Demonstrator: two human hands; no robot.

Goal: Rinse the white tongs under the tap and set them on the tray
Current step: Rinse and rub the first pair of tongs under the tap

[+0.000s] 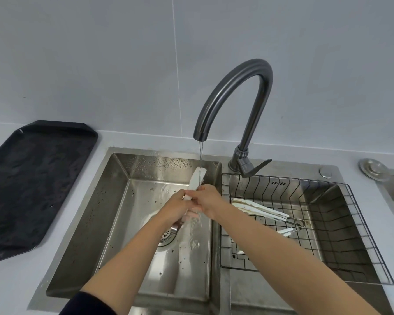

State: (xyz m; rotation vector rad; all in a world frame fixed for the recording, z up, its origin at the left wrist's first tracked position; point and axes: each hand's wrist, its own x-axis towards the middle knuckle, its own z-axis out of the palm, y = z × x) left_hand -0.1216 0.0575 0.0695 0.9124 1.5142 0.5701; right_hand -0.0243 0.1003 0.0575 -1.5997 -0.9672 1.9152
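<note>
No text, label, brand, number or sign can be read on anything in view.
</note>
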